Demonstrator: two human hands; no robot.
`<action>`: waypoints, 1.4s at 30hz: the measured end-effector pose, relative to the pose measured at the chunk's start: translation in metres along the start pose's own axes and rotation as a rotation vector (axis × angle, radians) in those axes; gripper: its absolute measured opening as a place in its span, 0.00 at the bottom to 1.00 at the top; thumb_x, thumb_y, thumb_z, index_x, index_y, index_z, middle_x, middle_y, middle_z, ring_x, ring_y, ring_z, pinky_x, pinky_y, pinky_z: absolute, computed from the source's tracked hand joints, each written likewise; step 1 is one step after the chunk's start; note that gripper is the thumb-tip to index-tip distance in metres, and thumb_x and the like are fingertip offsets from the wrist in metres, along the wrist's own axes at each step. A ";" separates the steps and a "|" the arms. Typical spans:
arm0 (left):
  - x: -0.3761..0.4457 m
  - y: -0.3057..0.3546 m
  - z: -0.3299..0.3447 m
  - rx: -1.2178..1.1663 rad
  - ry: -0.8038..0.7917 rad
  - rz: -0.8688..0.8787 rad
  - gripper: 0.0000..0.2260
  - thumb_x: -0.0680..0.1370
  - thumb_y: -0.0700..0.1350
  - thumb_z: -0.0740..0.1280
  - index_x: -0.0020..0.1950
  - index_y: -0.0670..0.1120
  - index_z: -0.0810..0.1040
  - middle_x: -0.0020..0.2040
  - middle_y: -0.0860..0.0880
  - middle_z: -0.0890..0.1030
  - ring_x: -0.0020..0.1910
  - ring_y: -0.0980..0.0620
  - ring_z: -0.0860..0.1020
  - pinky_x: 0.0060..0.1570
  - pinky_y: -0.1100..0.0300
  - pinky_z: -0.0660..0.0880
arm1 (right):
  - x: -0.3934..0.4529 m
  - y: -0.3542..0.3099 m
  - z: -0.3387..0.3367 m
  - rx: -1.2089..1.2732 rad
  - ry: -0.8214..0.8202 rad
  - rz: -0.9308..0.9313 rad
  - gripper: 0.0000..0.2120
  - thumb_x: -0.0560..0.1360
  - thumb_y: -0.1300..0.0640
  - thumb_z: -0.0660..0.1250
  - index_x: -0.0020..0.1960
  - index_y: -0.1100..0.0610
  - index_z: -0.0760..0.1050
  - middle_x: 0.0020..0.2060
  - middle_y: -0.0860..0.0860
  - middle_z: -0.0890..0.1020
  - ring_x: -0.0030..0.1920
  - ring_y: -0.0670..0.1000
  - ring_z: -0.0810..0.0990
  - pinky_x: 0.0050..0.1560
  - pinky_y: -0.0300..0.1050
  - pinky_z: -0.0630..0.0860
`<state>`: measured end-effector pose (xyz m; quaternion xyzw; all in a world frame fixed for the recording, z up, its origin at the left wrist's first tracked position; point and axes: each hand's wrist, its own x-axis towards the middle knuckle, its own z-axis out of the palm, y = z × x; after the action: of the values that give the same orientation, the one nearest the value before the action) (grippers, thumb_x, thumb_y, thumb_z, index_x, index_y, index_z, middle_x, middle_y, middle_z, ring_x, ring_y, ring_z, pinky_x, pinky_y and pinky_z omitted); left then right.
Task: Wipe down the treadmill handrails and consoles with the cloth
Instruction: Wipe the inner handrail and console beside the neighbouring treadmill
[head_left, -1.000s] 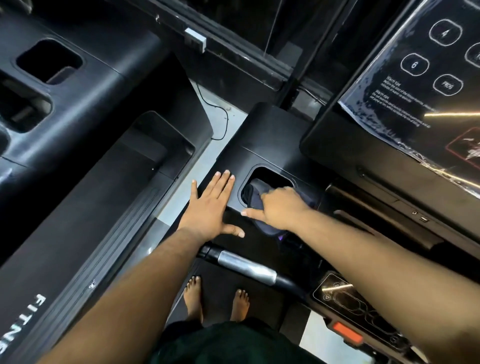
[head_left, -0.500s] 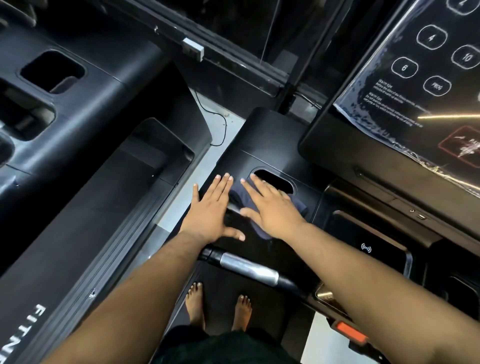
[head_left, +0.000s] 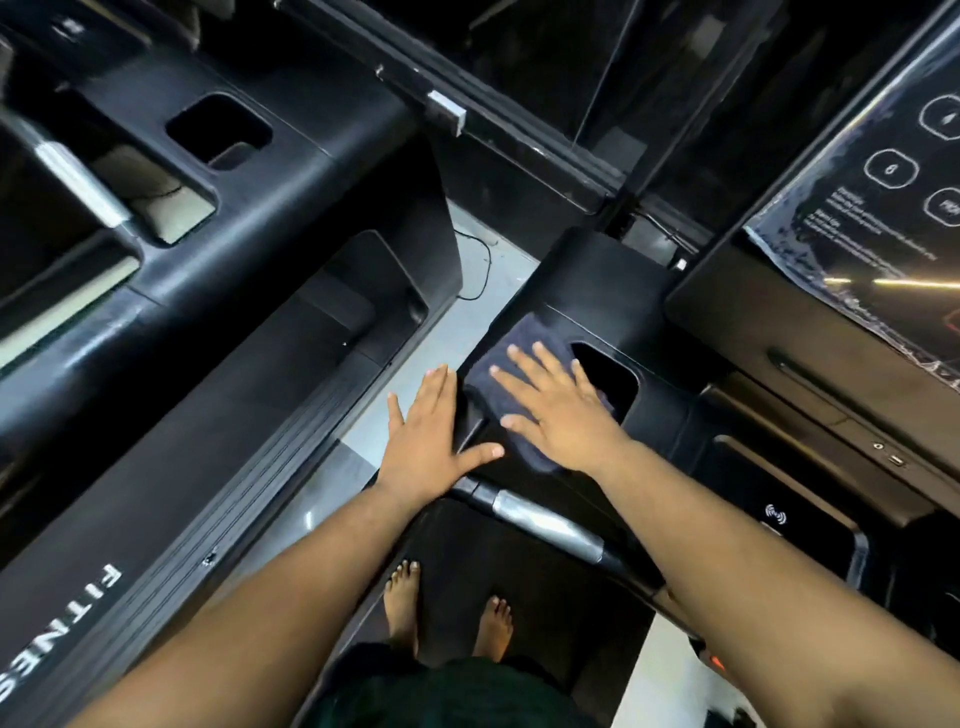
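A dark blue cloth (head_left: 524, 338) lies flat on the black treadmill console's left wing (head_left: 602, 280), just left of a cup-holder recess (head_left: 608, 376). My right hand (head_left: 558, 408) presses on the cloth with straight, spread fingers and covers most of it. My left hand (head_left: 431, 434) rests flat on the console's left edge beside the cloth, thumb stretched toward the right hand. A handrail with a silver sensor grip (head_left: 545, 522) runs below both hands. The console's plastic-covered display panel (head_left: 878, 223) is at the upper right.
A second black treadmill (head_left: 218, 218) stands to the left across a narrow strip of pale floor (head_left: 462, 312) with a thin cable. My bare feet (head_left: 447, 613) stand on the belt. A wireless-charging tray (head_left: 779, 514) sits at the right.
My right hand came out of the cup-holder recess with the cloth, flattened, and slid it up and left across the console wing. My left hand stayed planted on the edge.
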<state>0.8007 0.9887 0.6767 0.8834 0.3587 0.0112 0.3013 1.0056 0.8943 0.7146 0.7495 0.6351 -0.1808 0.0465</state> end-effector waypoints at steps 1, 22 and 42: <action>-0.012 -0.006 0.000 -0.010 -0.002 -0.026 0.55 0.70 0.78 0.57 0.84 0.45 0.43 0.85 0.49 0.45 0.83 0.52 0.42 0.73 0.42 0.31 | 0.007 -0.002 0.000 -0.013 0.025 0.057 0.33 0.81 0.32 0.45 0.83 0.39 0.47 0.84 0.43 0.44 0.83 0.52 0.38 0.78 0.73 0.47; -0.088 -0.021 0.011 0.115 0.077 -0.253 0.49 0.76 0.77 0.48 0.84 0.44 0.44 0.85 0.48 0.48 0.83 0.52 0.43 0.79 0.38 0.39 | 0.023 -0.048 -0.004 -0.258 -0.052 -0.377 0.33 0.79 0.29 0.47 0.80 0.39 0.60 0.80 0.46 0.65 0.80 0.55 0.61 0.76 0.60 0.58; -0.133 -0.034 0.018 0.155 0.031 -0.174 0.59 0.69 0.80 0.59 0.83 0.44 0.37 0.85 0.48 0.45 0.82 0.54 0.39 0.80 0.38 0.40 | -0.002 -0.105 0.022 -0.166 -0.012 -0.193 0.35 0.81 0.30 0.51 0.83 0.44 0.54 0.83 0.51 0.55 0.82 0.56 0.51 0.78 0.64 0.49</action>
<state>0.6846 0.9128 0.6693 0.8694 0.4383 -0.0291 0.2265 0.8988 0.9059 0.7113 0.6773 0.7168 -0.1360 0.0945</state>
